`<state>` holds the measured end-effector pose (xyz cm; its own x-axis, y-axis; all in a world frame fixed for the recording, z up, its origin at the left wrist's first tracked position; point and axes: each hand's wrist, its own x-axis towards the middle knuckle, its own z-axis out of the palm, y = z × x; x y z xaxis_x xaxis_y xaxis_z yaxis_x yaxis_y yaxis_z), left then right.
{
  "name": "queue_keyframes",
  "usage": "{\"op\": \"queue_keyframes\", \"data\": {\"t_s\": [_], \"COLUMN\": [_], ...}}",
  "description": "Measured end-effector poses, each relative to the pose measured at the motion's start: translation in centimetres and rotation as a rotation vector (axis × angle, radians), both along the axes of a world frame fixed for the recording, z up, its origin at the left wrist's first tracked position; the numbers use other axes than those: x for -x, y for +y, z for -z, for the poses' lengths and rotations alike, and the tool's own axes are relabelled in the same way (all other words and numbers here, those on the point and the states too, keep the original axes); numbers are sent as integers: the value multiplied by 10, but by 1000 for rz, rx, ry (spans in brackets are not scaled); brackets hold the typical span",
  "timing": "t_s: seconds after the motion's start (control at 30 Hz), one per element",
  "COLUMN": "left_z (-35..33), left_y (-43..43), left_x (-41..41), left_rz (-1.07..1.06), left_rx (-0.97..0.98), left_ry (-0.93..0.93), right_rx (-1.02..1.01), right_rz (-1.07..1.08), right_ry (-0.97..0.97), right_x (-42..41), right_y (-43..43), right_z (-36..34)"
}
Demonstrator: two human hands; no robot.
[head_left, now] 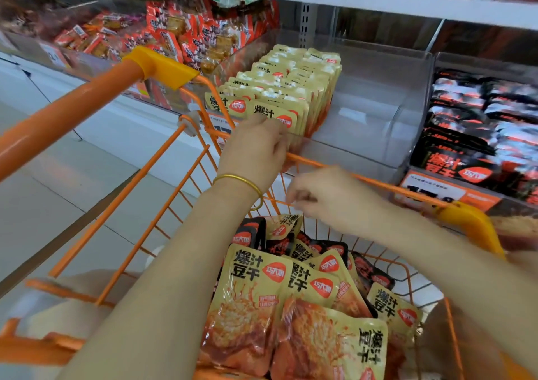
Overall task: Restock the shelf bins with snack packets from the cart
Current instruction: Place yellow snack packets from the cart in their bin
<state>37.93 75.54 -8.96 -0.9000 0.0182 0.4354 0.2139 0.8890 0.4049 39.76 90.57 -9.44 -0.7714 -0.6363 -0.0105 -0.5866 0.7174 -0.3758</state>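
Left hand [256, 146] touches binned packets [270, 88]; right hand [326, 196] above orange cart [87, 103].

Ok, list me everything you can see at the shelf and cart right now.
Yellow snack packets standing in rows: many, yellow, left side of middle bin.
Clear plastic shelf bin: one, transparent, middle of shelf.
Red-orange snack packets: many, red-orange, left bin.
Black snack packets: many, black, right bin.
Orange wire cart: one, orange, below shelf.
Loose yellow packets: several, yellow, in cart.
Loose black packets: few, black, cart's far end.
Gold bangle: one, gold, left wrist.
Left hand: against front standing packet, grip hidden.
Right hand: blurred, over cart packets.
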Motion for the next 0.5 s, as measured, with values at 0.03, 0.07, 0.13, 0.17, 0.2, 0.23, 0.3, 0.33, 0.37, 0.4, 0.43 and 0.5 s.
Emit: {"op": "queue_keyframes", "data": {"t_s": [0.03, 0.07, 0.13, 0.17, 0.2, 0.23, 0.3, 0.33, 0.37, 0.4, 0.43, 0.5], "left_z": [2, 3, 6, 6, 6, 6, 5, 5, 5, 5, 4, 3], "left_y": [1, 1, 0, -1, -2, -2, -2, -1, 0, 0, 1, 3], "left_x": [-1, -1, -2, -1, -1, 0, 0, 0, -1, -2, -2, -3], "left_rz": [13, 26, 37, 37, 37, 37, 46, 54, 65, 79, 92, 125], "left_rx": [7, 12, 10, 8, 4, -4, -34, -47, -56, -61, -63, -67], "left_ry": [1, -2, -14, -12, -3, 12, 37, 48, 59, 69, 79, 84], "right_rx": [-128, -237, -386, -426, -450, -456, -429, -386, -316, -211, -69, 258], "right_rz": [-53, -87, -141, -165, -179, -183, -163, -142, -126, -117, -111, -84], "right_ry": [-16, -9, 73, 130, 179, 225, 258, 226, 192, 177, 177, 162], "right_x": [-1, -1, -1, -1, -3, -1, 4, 7, 10, 12, 12, 9], "right_y": [-3, -6, -11, -12, -12, -13, -11, -9, -5, 1, 9, 26], "right_z": [17, 32, 56, 62, 66, 68, 64, 59, 51, 41, 30, 5]}}
